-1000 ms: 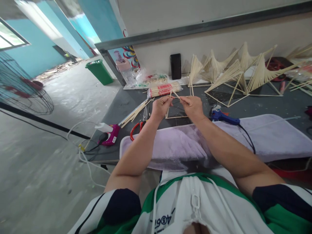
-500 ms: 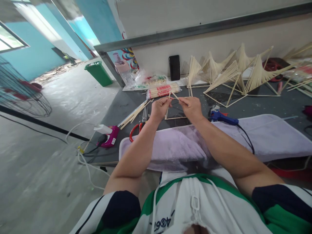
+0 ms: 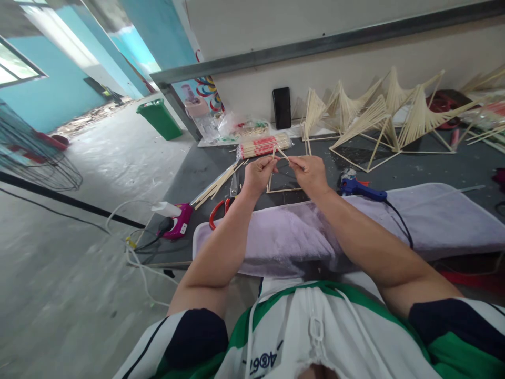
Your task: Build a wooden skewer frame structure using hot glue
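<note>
Between my two hands, thin wooden sticks meet in a small peak above the table. My left hand [image 3: 258, 175] pinches the upright wooden stick on the left side of the peak. The slanting wooden stick [image 3: 282, 154] is pinched by my right hand [image 3: 311, 172], near its lower end. Below them lies a stick frame [image 3: 284, 190], partly hidden by both hands. A blue glue gun [image 3: 363, 189] rests to the right of my right hand. Loose sticks [image 3: 216, 187] and red-handled scissors [image 3: 216, 212] lie to the left of my left hand.
Fan-shaped stick structures [image 3: 389, 118] stand at the back right. A packet of sticks [image 3: 264, 146] and an upright phone [image 3: 281, 108] are behind my hands. A lilac cloth [image 3: 284, 237] covers the front edge; a pink power strip [image 3: 182, 223] with cables sits at the left corner.
Almost nothing differs. Both hands keep their pinch on the sticks in the same place, and the view has shifted very slightly.
</note>
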A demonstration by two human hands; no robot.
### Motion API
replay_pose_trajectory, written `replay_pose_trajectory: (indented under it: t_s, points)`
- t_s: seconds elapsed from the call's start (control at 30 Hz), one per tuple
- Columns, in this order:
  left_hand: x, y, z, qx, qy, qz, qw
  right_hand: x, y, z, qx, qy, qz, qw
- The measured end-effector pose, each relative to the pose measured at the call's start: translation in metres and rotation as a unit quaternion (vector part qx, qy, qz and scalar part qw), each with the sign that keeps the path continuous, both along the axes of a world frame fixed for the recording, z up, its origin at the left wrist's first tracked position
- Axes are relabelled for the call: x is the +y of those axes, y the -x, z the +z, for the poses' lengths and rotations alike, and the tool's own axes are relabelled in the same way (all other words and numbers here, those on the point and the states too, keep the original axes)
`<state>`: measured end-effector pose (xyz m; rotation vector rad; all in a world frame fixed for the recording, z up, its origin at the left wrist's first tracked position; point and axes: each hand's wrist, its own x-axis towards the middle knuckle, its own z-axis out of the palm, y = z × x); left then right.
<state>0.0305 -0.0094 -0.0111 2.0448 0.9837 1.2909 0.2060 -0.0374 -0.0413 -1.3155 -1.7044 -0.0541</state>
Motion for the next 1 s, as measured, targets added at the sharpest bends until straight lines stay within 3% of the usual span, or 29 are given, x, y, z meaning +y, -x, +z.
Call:
replay_pose_trajectory:
  t_s: [1.0]
  points:
    - [0.0021,-0.0001,-0.002,0.01,0.009,0.006,1.0,-0.0024,-0.0004,0.0001,-0.005,0.006,-0.008,1.0]
